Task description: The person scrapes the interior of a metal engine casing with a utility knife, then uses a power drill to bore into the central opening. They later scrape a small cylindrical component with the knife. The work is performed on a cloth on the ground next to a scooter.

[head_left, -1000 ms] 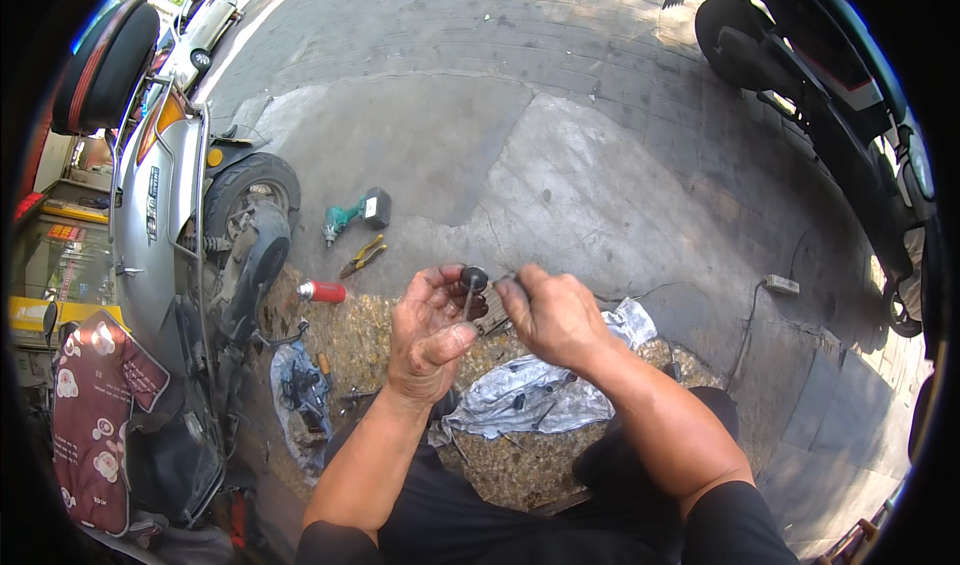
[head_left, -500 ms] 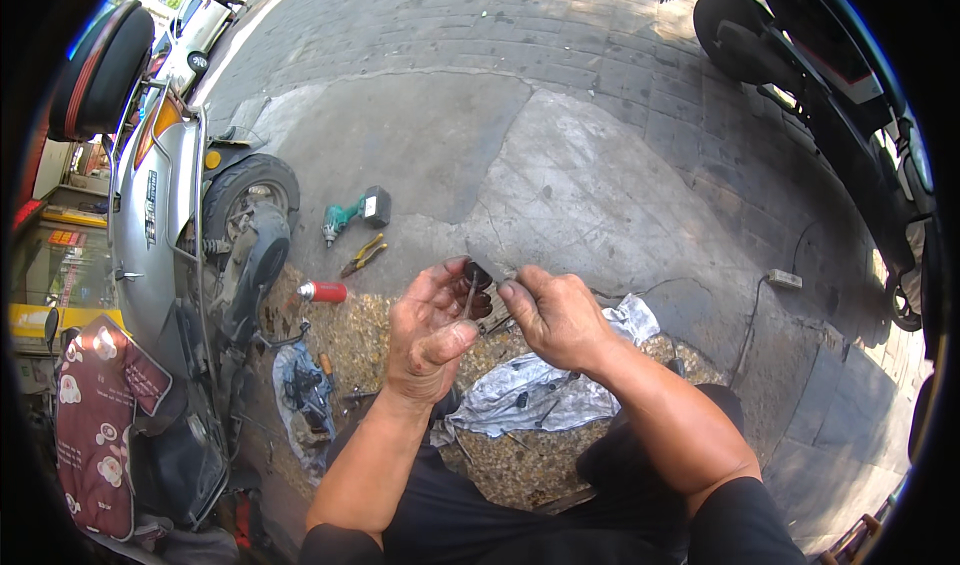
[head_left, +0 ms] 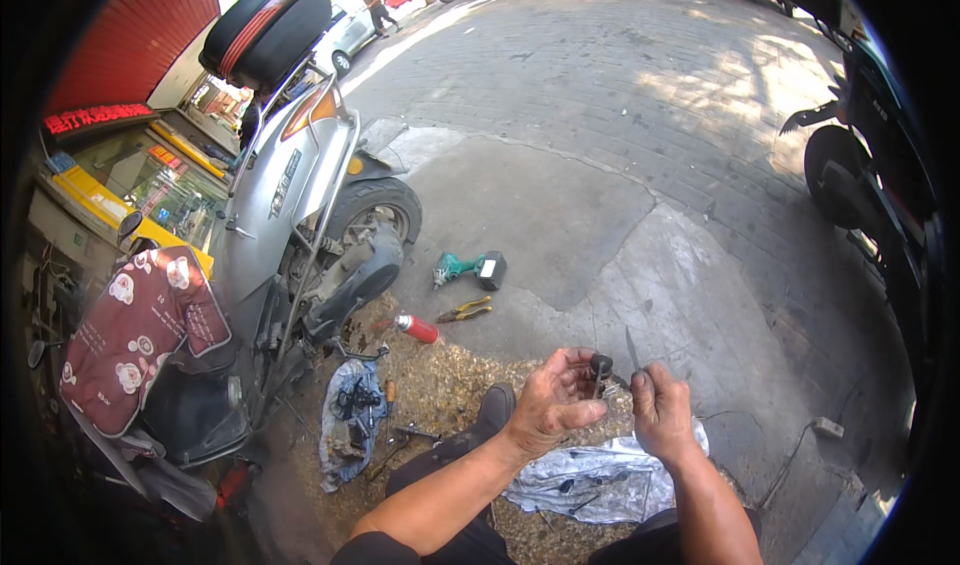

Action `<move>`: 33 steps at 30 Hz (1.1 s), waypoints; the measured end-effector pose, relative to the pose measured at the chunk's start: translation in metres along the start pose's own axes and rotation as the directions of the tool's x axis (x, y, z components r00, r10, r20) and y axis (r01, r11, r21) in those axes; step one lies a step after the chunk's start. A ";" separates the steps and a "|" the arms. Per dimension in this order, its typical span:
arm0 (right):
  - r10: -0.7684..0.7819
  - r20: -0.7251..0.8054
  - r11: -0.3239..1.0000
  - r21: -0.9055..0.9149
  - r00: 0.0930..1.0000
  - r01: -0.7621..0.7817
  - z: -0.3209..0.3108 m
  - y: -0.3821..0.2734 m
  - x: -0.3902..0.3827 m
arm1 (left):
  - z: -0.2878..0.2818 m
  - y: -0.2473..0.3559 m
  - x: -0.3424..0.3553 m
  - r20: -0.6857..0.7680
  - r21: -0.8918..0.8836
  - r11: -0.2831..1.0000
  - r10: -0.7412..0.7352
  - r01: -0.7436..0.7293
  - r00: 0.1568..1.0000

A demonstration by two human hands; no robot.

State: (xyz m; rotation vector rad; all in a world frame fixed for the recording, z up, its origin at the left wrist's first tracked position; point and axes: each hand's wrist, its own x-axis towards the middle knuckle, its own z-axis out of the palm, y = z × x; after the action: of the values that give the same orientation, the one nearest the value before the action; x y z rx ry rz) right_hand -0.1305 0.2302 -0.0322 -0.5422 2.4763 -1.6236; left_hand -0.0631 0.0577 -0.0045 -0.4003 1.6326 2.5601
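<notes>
My left hand [head_left: 552, 403] pinches what looks like an engine valve [head_left: 601, 364], with a round blackened head on a thin metal stem. The head points up and away from me. Just to its right, my right hand [head_left: 660, 412] is closed round a narrow flat metal blade [head_left: 631, 348], its tip pointing up and standing apart from the valve. Below both hands, a crumpled grey-white cloth [head_left: 610, 480] lies on the pebbled ground with small dark parts on it.
A silver scooter [head_left: 290, 195] stands at left beside a bluish cloth [head_left: 336, 435] bearing dark parts. A red spray can [head_left: 419, 329], yellow-handled pliers [head_left: 467, 311] and a green cordless driver [head_left: 462, 269] lie on the ground ahead. Another dark two-wheeler [head_left: 880, 205] stands at right.
My view has swung left, so everything sits further right. The blade, earlier at the valve head, now stands upright and clear of it. Both hands keep their hold.
</notes>
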 end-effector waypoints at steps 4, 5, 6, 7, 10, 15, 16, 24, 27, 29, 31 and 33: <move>-0.061 0.227 0.998 0.018 0.972 0.059 0.004 0.009 -0.002 | -0.001 -0.001 0.000 0.005 0.029 1.000 -0.006 0.006 1.000; 0.004 0.113 1.000 -0.002 0.994 -0.004 0.004 0.010 -0.002 | -0.002 -0.001 0.000 -0.006 0.061 0.998 -0.029 0.029 1.000; 0.078 -0.011 0.996 -0.033 0.997 -0.078 0.005 0.010 -0.002 | -0.002 -0.001 0.001 0.005 0.053 0.999 -0.005 0.005 1.000; 0.070 0.003 0.997 0.037 0.998 -0.070 0.005 0.010 -0.002 | -0.002 0.000 0.000 0.008 0.062 0.998 -0.010 0.010 1.000; -0.061 0.228 0.995 0.089 0.972 0.041 0.006 0.011 0.001 | 0.000 0.002 -0.001 0.009 0.053 0.999 -0.012 0.012 1.000; 0.189 0.154 0.839 0.487 0.970 -0.241 -0.003 0.020 0.004 | -0.006 0.009 -0.004 0.127 -0.125 0.992 -0.017 0.033 0.992; 0.196 0.242 0.770 0.562 0.950 -0.302 -0.005 0.022 0.004 | -0.009 0.010 -0.003 0.169 -0.235 0.969 -0.041 0.080 0.985; -0.099 0.327 0.918 0.394 0.940 -0.040 -0.014 0.005 0.000 | -0.009 0.010 -0.005 -0.013 0.198 0.978 0.066 -0.062 0.998; -0.164 0.369 0.929 0.369 0.915 0.018 -0.017 -0.001 -0.002 | -0.008 0.011 -0.004 0.045 0.295 0.936 0.186 -0.191 0.982; -0.200 0.395 0.938 0.341 0.897 0.059 -0.019 -0.004 -0.003 | -0.007 0.010 -0.003 0.088 0.346 0.895 0.267 -0.281 0.960; -0.214 0.397 0.942 0.325 0.893 0.081 -0.020 -0.005 -0.004 | -0.006 0.009 -0.002 0.096 0.373 0.873 0.300 -0.314 0.949; -0.229 0.409 0.950 0.290 0.883 0.113 -0.021 -0.007 -0.004 | -0.006 0.010 -0.003 0.108 0.411 0.848 0.321 -0.336 0.941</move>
State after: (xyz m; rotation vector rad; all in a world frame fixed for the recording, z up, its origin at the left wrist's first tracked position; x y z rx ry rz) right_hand -0.1321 0.2474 -0.0178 -0.9894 1.9018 -1.6277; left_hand -0.0616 0.0485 0.0022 -0.0366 2.3462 2.2863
